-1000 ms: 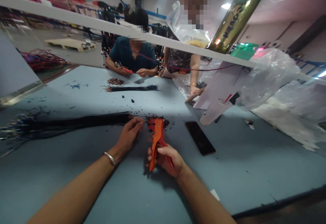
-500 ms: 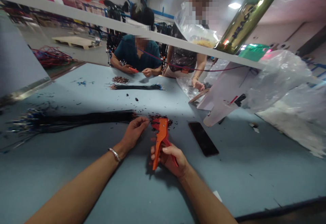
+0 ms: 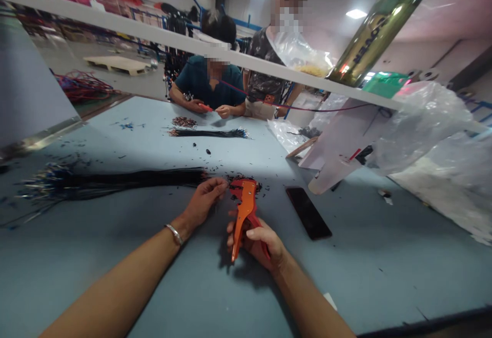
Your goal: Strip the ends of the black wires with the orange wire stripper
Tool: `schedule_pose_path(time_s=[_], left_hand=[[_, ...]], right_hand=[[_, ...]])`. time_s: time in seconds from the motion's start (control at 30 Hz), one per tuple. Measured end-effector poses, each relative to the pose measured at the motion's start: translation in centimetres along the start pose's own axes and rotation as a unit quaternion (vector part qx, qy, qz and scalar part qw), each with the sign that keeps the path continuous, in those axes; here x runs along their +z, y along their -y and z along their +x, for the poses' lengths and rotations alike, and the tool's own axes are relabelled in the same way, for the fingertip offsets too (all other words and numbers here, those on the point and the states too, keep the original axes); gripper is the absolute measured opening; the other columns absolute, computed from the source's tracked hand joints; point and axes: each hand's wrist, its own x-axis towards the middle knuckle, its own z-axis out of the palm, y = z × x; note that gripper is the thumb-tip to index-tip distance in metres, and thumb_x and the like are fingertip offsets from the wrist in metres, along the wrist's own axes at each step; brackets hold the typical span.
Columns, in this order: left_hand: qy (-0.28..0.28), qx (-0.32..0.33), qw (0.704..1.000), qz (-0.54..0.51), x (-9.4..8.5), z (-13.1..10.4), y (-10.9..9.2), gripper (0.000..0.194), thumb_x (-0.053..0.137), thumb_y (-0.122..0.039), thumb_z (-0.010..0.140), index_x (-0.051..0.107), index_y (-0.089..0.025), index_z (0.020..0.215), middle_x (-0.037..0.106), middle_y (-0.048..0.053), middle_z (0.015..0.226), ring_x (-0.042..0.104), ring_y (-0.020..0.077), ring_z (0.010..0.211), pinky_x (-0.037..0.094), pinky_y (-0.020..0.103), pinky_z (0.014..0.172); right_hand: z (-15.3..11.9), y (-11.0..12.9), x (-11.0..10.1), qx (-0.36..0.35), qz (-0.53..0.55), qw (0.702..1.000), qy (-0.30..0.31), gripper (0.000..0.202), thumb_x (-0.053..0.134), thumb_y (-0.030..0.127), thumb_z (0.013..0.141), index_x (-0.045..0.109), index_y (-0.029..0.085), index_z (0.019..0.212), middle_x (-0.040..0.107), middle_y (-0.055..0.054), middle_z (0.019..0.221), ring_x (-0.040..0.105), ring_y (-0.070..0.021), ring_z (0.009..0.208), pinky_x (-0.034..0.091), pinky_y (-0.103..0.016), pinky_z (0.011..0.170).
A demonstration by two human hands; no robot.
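My right hand point(image 3: 265, 243) is wrapped round an orange and red wire stripper point(image 3: 246, 202), its jaws pointing away from me. Left of the jaws, the fingers of my left hand point(image 3: 209, 197) are pinched together, close to the tool's head. What the pinch holds, if anything, is too small to make out. Behind that hand ends a long bundle of black wires point(image 3: 130, 178), which stretches left to blue and metallic tips point(image 3: 46, 182). Small dark and reddish scraps point(image 3: 263, 187) lie around the stripper's head.
A black phone point(image 3: 308, 213) lies right of the stripper. Across the table, a seated person point(image 3: 209, 82) holds a red tool beside a shorter wire bundle point(image 3: 209, 133); another person stands there. A white bar point(image 3: 172, 39) crosses above. Clear plastic bags point(image 3: 423, 112) fill the right side.
My left fingers have come slightly nearer the stripper's jaws. The standing person has shifted left and drawn a hand back from the plastic. The whole view has moved a little.
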Motion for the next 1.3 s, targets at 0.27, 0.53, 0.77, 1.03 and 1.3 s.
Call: schedule_pose_path(time_s=[0.27,0.53,0.77,1.03,1.3], left_hand=[[0.025,0.000,1.000,0.011,-0.10,0.05,0.30,0.030,0.070,-0.045,0.076,0.063,-0.016,0.075,0.045,-0.005,0.057,0.032,0.0074,0.050,0.019,0.024,0.049],[0.025,0.009,1.000,0.004,-0.26,0.07,0.43,0.029,0.074,-0.044,0.073,0.068,-0.016,0.078,0.046,-0.005,0.056,0.034,0.0079,0.052,0.022,0.023,0.050],[0.017,0.017,1.000,-0.013,-0.23,0.03,0.45,0.026,0.075,-0.041,0.072,0.068,-0.016,0.073,0.053,-0.003,0.059,0.040,0.0087,0.054,0.028,0.022,0.053],[0.001,-0.001,0.999,-0.052,-0.15,-0.12,0.12,0.025,0.081,-0.040,0.063,0.073,-0.018,0.072,0.058,-0.003,0.058,0.038,0.0079,0.050,0.026,0.023,0.050],[-0.002,0.004,0.998,-0.064,-0.32,0.01,0.34,0.023,0.084,-0.038,0.060,0.075,-0.018,0.070,0.057,-0.003,0.054,0.035,0.0067,0.049,0.024,0.022,0.049]], right_hand=[[-0.14,-0.14,-0.31,0.010,0.000,1.000,0.002,0.048,0.062,0.021,0.070,0.056,0.015,0.117,0.068,-0.006,0.092,0.069,-0.0201,0.075,0.054,-0.036,0.069],[-0.26,-0.12,-0.03,0.002,-0.003,1.000,-0.008,0.050,0.063,0.016,0.067,0.058,0.015,0.116,0.068,-0.005,0.089,0.068,-0.0190,0.077,0.054,-0.034,0.073],[-0.28,-0.01,0.14,0.006,-0.042,0.999,-0.018,0.053,0.066,0.016,0.065,0.058,0.014,0.118,0.067,-0.005,0.088,0.067,-0.0192,0.074,0.054,-0.032,0.068],[-0.30,-0.13,-0.41,-0.025,-0.104,0.994,-0.009,0.057,0.071,0.020,0.069,0.055,0.014,0.123,0.067,-0.007,0.093,0.067,-0.0203,0.076,0.053,-0.034,0.067],[-0.39,0.18,-0.37,-0.042,-0.124,0.991,-0.017,0.046,0.076,0.026,0.070,0.059,0.013,0.111,0.069,-0.008,0.091,0.068,-0.0203,0.074,0.054,-0.032,0.064]])
